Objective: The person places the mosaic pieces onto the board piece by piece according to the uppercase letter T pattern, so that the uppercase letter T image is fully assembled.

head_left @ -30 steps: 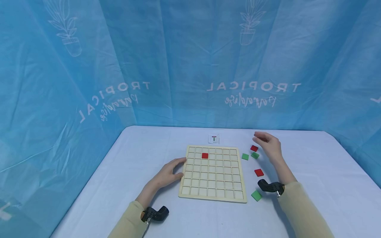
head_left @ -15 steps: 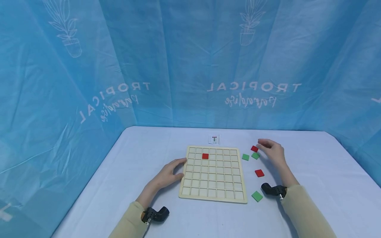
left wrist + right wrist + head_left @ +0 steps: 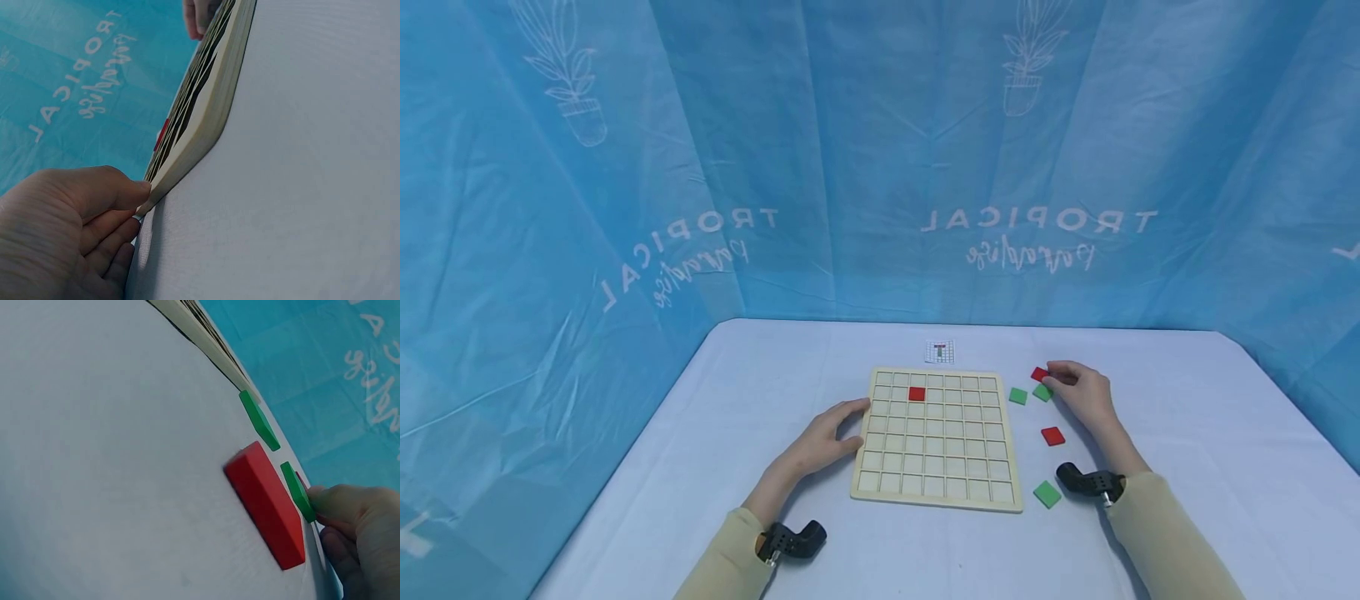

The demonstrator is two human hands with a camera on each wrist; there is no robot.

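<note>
As I am watching remotely, the left hand (image 3: 820, 437) is resting against the left edge of the board (image 3: 934, 445), thumb and fingers apart. The right hand (image 3: 1082, 397) is hanging at a red tile (image 3: 1038, 373) lying right of the board, beside a green tile (image 3: 1042, 392); I cannot tell whether it is pinching either.

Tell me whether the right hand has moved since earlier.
Yes: against the grid board, the right hand has come lower and slightly right in the head view.

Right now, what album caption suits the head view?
Left hand touching a gridded board, right hand at a red tile and green tile.
</note>
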